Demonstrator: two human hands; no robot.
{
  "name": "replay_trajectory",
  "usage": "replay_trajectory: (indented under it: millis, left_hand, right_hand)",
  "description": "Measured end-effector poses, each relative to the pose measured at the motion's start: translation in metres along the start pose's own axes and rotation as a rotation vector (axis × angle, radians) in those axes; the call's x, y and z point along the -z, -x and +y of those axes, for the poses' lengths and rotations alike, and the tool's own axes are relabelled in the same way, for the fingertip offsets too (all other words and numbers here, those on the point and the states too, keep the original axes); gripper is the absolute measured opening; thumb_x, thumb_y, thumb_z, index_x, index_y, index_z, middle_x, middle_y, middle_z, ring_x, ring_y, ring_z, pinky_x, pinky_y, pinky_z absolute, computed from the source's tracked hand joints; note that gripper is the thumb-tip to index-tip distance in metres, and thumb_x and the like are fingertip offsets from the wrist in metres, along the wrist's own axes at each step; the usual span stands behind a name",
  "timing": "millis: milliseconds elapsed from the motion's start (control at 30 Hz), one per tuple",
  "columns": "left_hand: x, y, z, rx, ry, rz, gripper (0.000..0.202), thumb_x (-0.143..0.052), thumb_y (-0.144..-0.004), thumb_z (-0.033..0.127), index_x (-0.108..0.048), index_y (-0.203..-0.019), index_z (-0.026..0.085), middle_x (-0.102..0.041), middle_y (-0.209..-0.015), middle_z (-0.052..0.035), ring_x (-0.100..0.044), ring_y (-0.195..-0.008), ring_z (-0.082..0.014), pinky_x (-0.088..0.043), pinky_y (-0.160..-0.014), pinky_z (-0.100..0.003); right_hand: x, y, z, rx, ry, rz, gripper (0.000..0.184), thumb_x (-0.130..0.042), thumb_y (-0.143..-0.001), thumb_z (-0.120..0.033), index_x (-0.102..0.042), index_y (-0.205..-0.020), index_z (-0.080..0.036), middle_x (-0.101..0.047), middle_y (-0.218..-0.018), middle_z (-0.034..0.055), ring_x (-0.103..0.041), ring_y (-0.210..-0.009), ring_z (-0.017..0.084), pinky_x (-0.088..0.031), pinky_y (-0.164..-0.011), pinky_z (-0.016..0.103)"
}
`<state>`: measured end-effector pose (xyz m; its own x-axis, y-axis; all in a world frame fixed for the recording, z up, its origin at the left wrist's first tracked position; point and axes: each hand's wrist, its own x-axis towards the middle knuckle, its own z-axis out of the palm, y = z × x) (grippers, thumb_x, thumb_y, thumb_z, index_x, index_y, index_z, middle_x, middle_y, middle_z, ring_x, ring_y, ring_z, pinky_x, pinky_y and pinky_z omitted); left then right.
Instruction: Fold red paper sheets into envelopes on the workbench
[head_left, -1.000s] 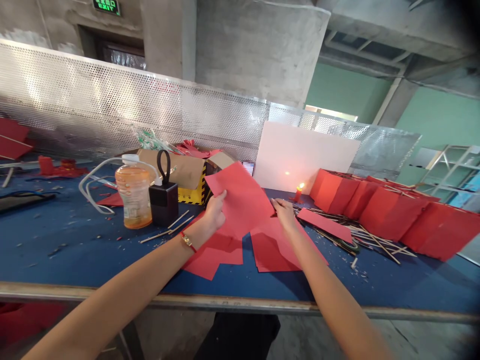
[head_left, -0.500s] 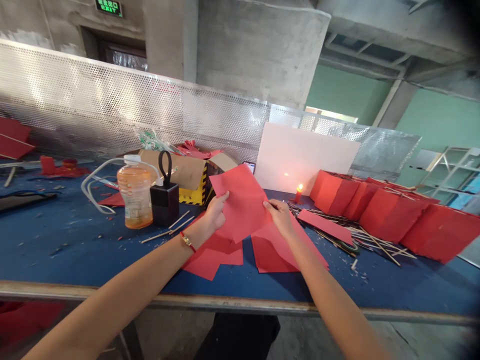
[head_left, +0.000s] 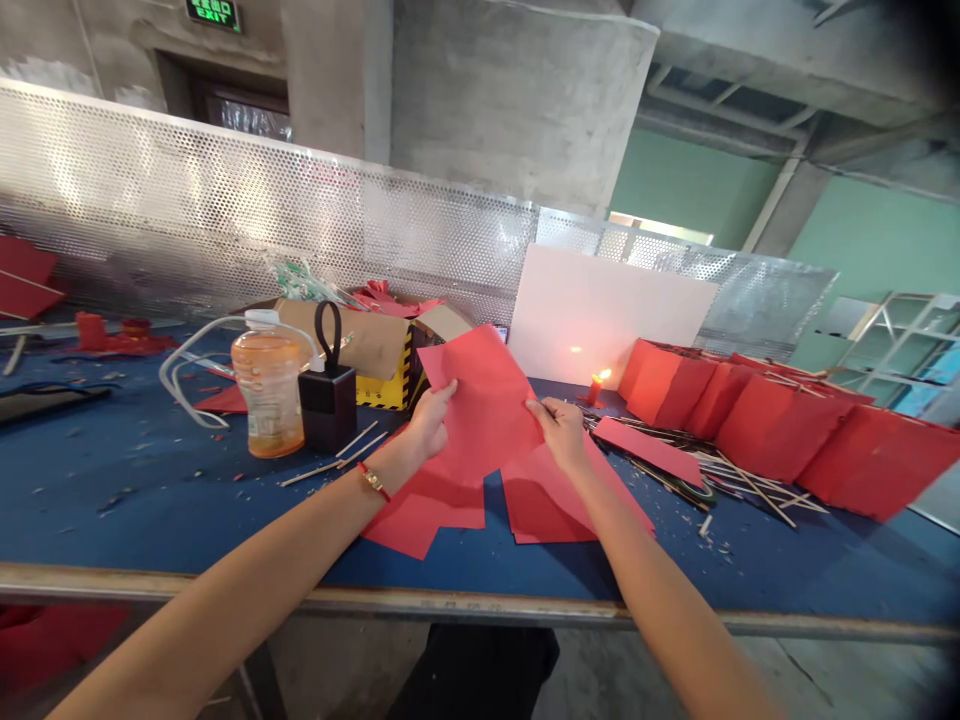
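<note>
A sheet of red paper (head_left: 486,405) is held up above the table between my two hands. My left hand (head_left: 430,422) pinches its left edge, the thumb lying on the near face. At its lower right edge my right hand (head_left: 556,428) grips it, thumb in front. Beneath the raised sheet, more red paper sheets (head_left: 420,520) lie fanned on the left. A second pile of red paper (head_left: 551,510) rests on the right, partly hidden by my right forearm.
Right of my hands a lit red candle (head_left: 596,388) burns near a white board (head_left: 600,310). Thin sticks (head_left: 757,490) lie before red paper boxes (head_left: 780,420). On the left stand a bottle (head_left: 268,390), a black power bank (head_left: 328,408) and a cardboard box (head_left: 375,340) on the blue table (head_left: 187,520).
My hands and the held sheet stay nearly in the same place. The candle flame leans more to the right, and the whole view has shifted very slightly.
</note>
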<state>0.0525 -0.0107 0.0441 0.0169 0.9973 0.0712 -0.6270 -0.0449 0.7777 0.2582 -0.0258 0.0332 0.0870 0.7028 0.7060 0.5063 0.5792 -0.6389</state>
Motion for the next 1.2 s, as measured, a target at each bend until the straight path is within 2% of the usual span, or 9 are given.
replay_trajectory:
  millis: [167,333,433,500,600,700,833,1067,1200]
  left_hand:
    - [-0.005,0.002,-0.008,-0.099,-0.096,0.141,0.011,-0.072,-0.078,0.021,-0.065,-0.085,0.019,-0.073,-0.085,-0.0039,-0.068,-0.088,-0.022,-0.051,-0.087,-0.035]
    - [-0.011,0.016,-0.014,0.119,-0.145,-0.061,0.011,-0.071,-0.078,0.019,-0.068,-0.088,0.015,-0.074,-0.081,-0.0082,-0.07,-0.07,-0.0219,-0.056,-0.075,-0.037]
    - [-0.014,0.024,-0.017,0.271,-0.165,-0.215,0.01,-0.071,-0.078,0.017,-0.07,-0.088,0.014,-0.075,-0.082,-0.0105,-0.07,-0.066,-0.0213,-0.058,-0.069,-0.034]
    - [-0.016,0.027,-0.019,0.321,-0.179,-0.244,0.011,-0.072,-0.078,0.017,-0.071,-0.088,0.013,-0.076,-0.083,-0.0115,-0.07,-0.066,-0.021,-0.058,-0.067,-0.033]
    - [-0.016,0.028,-0.02,0.336,-0.18,-0.25,0.012,-0.074,-0.076,0.017,-0.072,-0.086,0.013,-0.076,-0.083,-0.0114,-0.07,-0.064,-0.0208,-0.058,-0.067,-0.032]
    - [-0.017,0.028,-0.02,0.352,-0.162,-0.247,0.008,-0.074,-0.077,0.016,-0.072,-0.084,0.013,-0.076,-0.081,-0.0104,-0.07,-0.065,-0.0202,-0.058,-0.066,-0.031]
    - [-0.02,0.03,-0.019,0.396,-0.138,-0.2,0.003,-0.071,-0.079,0.014,-0.071,-0.082,0.012,-0.075,-0.078,-0.0096,-0.07,-0.063,-0.0193,-0.057,-0.068,-0.03]
    - [-0.012,0.021,-0.026,0.565,-0.092,-0.204,0.004,-0.068,-0.081,0.014,-0.071,-0.081,0.013,-0.074,-0.072,-0.0088,-0.07,-0.061,-0.0205,-0.057,-0.064,-0.03]
    - [-0.009,0.019,-0.029,0.578,-0.136,-0.246,0.006,-0.073,-0.076,0.015,-0.07,-0.081,0.012,-0.075,-0.074,-0.0092,-0.071,-0.062,-0.021,-0.056,-0.064,-0.03]
  right_hand:
    - [0.008,-0.003,0.004,-0.137,0.019,-0.198,0.06,-0.056,-0.074,-0.071,-0.031,-0.048,-0.023,-0.025,-0.049,-0.0042,-0.027,-0.05,0.011,-0.02,-0.05,0.028]
    - [0.013,0.001,-0.004,-0.386,-0.167,-0.365,0.042,-0.075,-0.063,-0.059,-0.06,-0.068,-0.02,-0.059,-0.062,0.0016,-0.051,-0.056,0.017,-0.036,-0.052,0.028]
    - [0.011,0.001,-0.007,-0.448,-0.307,-0.263,0.044,-0.075,-0.064,-0.054,-0.066,-0.089,-0.019,-0.069,-0.086,0.0077,-0.061,-0.069,0.022,-0.044,-0.058,0.03]
    - [0.009,-0.001,-0.004,-0.388,-0.276,-0.147,0.043,-0.072,-0.066,-0.054,-0.066,-0.089,-0.018,-0.069,-0.088,0.0076,-0.061,-0.074,0.023,-0.046,-0.06,0.031]
    - [0.007,-0.006,0.006,-0.241,-0.112,0.016,0.039,-0.061,-0.073,-0.059,-0.058,-0.072,-0.02,-0.061,-0.072,0.0033,-0.055,-0.07,0.02,-0.042,-0.06,0.029]
    - [0.008,-0.011,0.013,-0.173,0.025,0.114,0.049,-0.047,-0.081,-0.062,-0.033,-0.054,-0.025,-0.036,-0.053,-0.0016,-0.04,-0.058,0.016,-0.034,-0.056,0.03]
    - [0.009,-0.013,0.012,-0.15,0.049,0.155,0.051,-0.04,-0.083,-0.062,-0.017,-0.056,-0.026,-0.021,-0.054,-0.0031,-0.027,-0.054,0.014,-0.028,-0.056,0.031]
    - [0.007,-0.017,0.024,-0.172,0.05,0.096,0.032,-0.042,-0.079,-0.051,-0.042,-0.061,-0.024,-0.046,-0.063,-0.0005,-0.043,-0.065,0.018,-0.031,-0.063,0.03]
    - [0.01,-0.018,0.031,-0.182,0.153,0.134,0.033,-0.042,-0.08,-0.043,-0.03,-0.056,-0.025,-0.036,-0.055,-0.0028,-0.036,-0.059,0.017,-0.027,-0.061,0.03]
